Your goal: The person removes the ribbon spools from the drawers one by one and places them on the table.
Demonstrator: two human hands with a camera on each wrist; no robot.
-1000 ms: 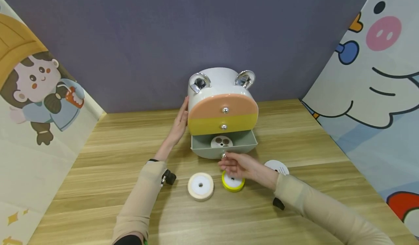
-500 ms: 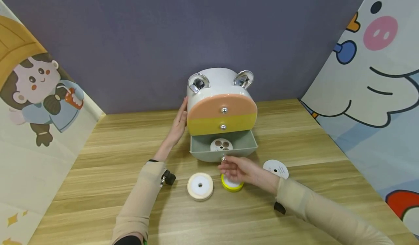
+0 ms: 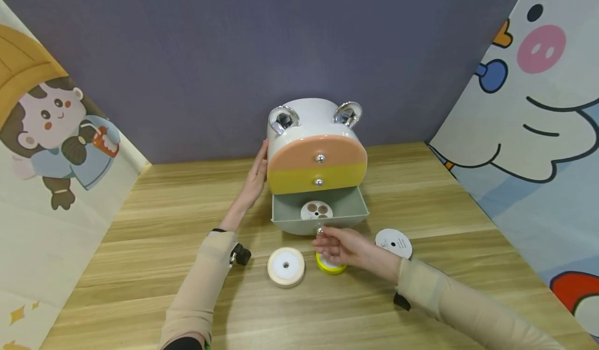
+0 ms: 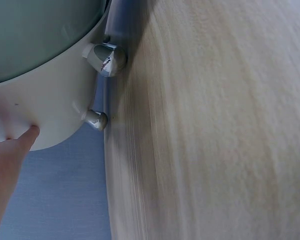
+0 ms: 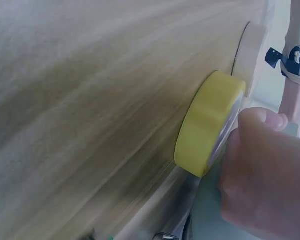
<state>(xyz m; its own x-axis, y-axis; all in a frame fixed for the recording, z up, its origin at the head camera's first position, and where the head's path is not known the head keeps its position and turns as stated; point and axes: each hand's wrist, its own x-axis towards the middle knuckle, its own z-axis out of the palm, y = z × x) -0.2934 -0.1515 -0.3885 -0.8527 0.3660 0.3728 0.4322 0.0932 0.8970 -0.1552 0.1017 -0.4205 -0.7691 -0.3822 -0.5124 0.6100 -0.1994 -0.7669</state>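
The grey drawer (image 3: 320, 216), lowest of three in the eared white box (image 3: 311, 118) at the back of the table (image 3: 140, 225), stood pulled out with a spool (image 3: 316, 210) inside. The right hand (image 3: 343, 246) pinched its knob (image 3: 320, 230), above a yellow spool (image 3: 330, 264). The left hand (image 3: 256, 176) lay flat, fingers straight and together, against the box's side; a cream spool (image 3: 286, 266) and a white one (image 3: 393, 243) lay nearby.

From my right wrist camera I see the wooden bench (image 5: 90, 100) filling most of the frame, blurred. A yellow ribbon spool (image 5: 206, 130) lies flat on it. My right hand (image 5: 262, 170) sits just in front of that spool, fingers curled, what they hold hidden. Beyond, a cream spool (image 5: 251, 55) rests near a sleeved arm (image 5: 294, 95).
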